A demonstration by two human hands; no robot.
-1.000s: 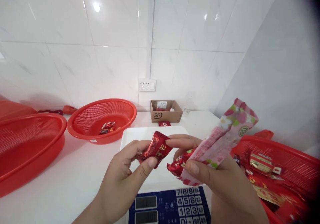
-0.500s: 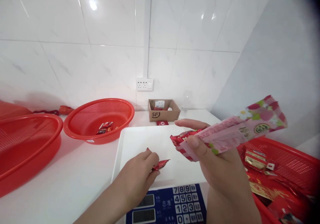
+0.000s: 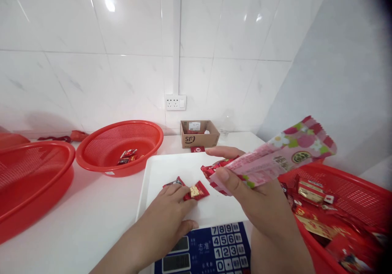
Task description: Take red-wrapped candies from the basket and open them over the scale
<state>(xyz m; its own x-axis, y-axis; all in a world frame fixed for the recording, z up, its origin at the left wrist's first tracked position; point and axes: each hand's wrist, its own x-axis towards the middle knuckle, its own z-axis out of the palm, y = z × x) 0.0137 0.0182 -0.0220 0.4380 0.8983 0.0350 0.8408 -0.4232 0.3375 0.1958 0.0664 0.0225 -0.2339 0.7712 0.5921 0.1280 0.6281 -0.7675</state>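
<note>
My left hand [image 3: 171, 208] rests over the white pan [image 3: 223, 208] of a digital scale, fingers stretched and thumb apart. Under and beside its fingertips lie small red-wrapped snacks; a red packet with a cream picture [image 3: 198, 190] shows at the right, and another red and dark packet [image 3: 175, 182] peeks out behind the fingers. Above the pan's right side, my right hand [image 3: 245, 192] is closed around a long pink snack packet [image 3: 275, 159] with a strawberry-like print. A red wrapper [image 3: 214, 167] is pinched along with it, partly hidden by the thumb.
Right of the scale stands a red basket [image 3: 355, 188] full of packaged snacks. A red colander [image 3: 119, 133] at left holds a few packets, with another red basket [image 3: 33, 180] nearer. Behind the scale are a cardboard box [image 3: 199, 140] and a wall socket [image 3: 175, 102]. The keypad [image 3: 228, 247] faces me.
My left hand has loosened its pinch and spread its fingers, and the red packets now lie on the pan. My right hand still holds the pink packet, slightly further left in view.
</note>
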